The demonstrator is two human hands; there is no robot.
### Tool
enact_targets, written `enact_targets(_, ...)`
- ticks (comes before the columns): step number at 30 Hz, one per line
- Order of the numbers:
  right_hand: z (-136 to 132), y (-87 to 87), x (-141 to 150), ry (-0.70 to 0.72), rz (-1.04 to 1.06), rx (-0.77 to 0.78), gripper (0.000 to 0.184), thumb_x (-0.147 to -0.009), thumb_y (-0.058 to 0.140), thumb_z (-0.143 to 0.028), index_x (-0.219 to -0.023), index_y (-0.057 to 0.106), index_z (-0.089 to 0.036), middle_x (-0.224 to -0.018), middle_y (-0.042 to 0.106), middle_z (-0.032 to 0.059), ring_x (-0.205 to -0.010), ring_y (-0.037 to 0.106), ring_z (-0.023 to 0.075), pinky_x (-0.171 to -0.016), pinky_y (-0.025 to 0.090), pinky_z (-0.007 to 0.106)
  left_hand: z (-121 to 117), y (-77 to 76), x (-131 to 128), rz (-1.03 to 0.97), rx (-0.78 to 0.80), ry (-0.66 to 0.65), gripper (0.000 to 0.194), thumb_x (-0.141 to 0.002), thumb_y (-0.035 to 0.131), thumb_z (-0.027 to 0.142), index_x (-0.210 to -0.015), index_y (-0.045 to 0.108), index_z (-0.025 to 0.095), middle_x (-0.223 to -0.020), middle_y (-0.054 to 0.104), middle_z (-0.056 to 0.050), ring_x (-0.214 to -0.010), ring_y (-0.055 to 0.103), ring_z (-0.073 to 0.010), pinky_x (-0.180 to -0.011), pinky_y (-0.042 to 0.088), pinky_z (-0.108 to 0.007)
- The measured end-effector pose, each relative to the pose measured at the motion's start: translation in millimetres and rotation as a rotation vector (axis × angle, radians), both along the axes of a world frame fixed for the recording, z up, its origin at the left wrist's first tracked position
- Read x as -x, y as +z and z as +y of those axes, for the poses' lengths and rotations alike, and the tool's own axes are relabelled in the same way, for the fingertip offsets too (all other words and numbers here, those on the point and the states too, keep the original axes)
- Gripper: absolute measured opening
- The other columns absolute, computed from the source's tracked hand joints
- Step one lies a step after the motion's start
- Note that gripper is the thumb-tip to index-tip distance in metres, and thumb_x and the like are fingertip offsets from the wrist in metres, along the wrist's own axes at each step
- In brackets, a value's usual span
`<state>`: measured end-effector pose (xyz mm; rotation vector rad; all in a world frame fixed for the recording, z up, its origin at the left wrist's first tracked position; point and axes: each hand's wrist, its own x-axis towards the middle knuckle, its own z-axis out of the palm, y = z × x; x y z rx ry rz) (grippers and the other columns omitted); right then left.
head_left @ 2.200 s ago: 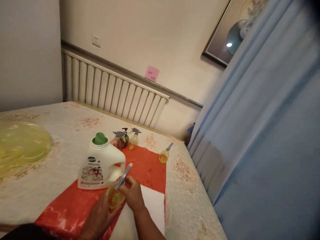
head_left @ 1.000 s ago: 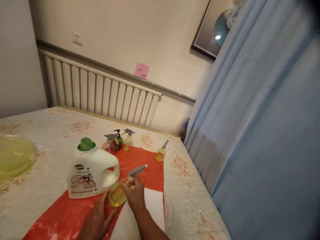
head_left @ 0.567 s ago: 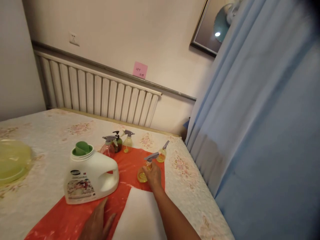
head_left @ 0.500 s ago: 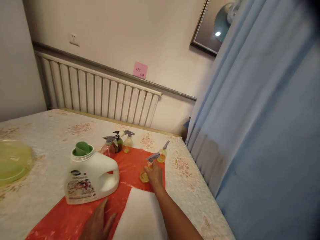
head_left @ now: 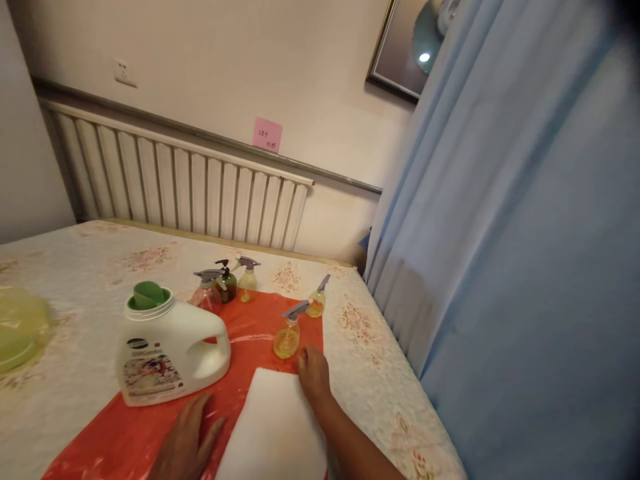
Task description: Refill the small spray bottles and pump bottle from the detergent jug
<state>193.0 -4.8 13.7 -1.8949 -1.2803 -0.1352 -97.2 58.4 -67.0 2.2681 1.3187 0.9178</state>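
Note:
On the red plastic sheet [head_left: 255, 340] stands a clear spray bottle [head_left: 287, 341] with yellow liquid and a grey trigger head. Just right of and nearer than this bottle is my right hand [head_left: 315, 375], fingers curled in and apart from it, with nothing visible in them. A white folded sheet or pad [head_left: 275, 427] lies beneath and beside that hand. My left hand [head_left: 185, 440] rests low at the front with thumb and fingers apart, holding nothing. Beyond it stands a white detergent jug [head_left: 173, 360] with a green cap [head_left: 149, 295] sitting in its mouth.
At the back are a pink spray bottle [head_left: 207, 297], a dark green pump bottle [head_left: 227, 285] and a pale spray bottle [head_left: 248, 283]. Another yellow spray bottle [head_left: 317, 305] stands right. A yellow translucent basin [head_left: 20, 327] is far left; a blue curtain [head_left: 510, 267] hangs right.
My right hand has let go of the yellow spray bottle and drawn back toward me; the bottle stands on the red sheet. My left hand stays beside the jug. The view has shifted slightly right.

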Motion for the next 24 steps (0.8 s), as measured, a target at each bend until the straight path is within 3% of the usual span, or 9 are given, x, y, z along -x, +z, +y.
enact_targets(5,-37.6,-25.6,1.1,0.084,-0.152,0.083,0.02,-0.077,0.051,-0.006,-0.079,0.063,-0.022,-0.078,0.066,0.0025,-0.073,0.06,0.0191,-0.068,0.042,0.027,-0.7,9.4,3.0,-0.006,-0.075,-0.142,0.026,-0.091,0.049,0.044,-0.104,0.061,0.025,-0.107,0.065,-0.009,-0.104,0.062,-0.0285,-0.095,0.051,-0.044)
enact_targets(10,-41.9,-42.1,4.9,0.093,-0.238,0.091,0.021,-0.082,0.05,-0.007,-0.079,0.063,-0.022,-0.08,0.067,0.0038,-0.075,0.06,0.0206,-0.069,0.043,0.029,0.1,17.3,1.1,0.168,-0.053,-0.219,0.026,-0.093,0.046,0.037,-0.086,0.067,0.025,-0.089,0.069,-0.008,-0.087,0.064,-0.0285,-0.083,0.052,-0.046)
enact_targets(15,-40.3,-50.2,7.9,0.031,-0.242,0.053,0.025,-0.085,0.044,-0.004,-0.078,0.06,-0.021,-0.078,0.063,0.0044,-0.075,0.057,0.0206,-0.069,0.042,0.031,15.0,13.2,-0.9,0.189,0.012,-0.239,0.028,-0.091,0.046,0.033,-0.099,0.071,0.025,-0.104,0.075,-0.009,-0.1,0.067,-0.0286,-0.094,0.052,-0.045)
enact_targets(20,-38.9,-56.0,5.9,0.034,-0.259,0.016,0.022,-0.083,0.045,-0.003,-0.076,0.057,-0.02,-0.075,0.061,0.0031,-0.072,0.054,0.0198,-0.066,0.04,0.03,28.6,6.0,3.5,0.128,0.132,-0.153,0.034,-0.093,0.044,0.038,-0.107,0.07,0.022,-0.112,0.076,-0.008,-0.108,0.068,-0.0265,-0.1,0.053,-0.043)
enact_targets(24,-36.6,-60.3,4.5,0.022,-0.266,-0.006,0.023,-0.082,0.043,-0.002,-0.075,0.055,-0.021,-0.074,0.059,0.0026,-0.07,0.053,0.0196,-0.065,0.038,0.031,19.6,-8.4,14.1,0.141,-0.048,-0.194,0.031,-0.092,0.046,0.04,-0.105,0.071,0.026,-0.108,0.077,-0.006,-0.104,0.07,-0.0257,-0.094,0.056,-0.04)
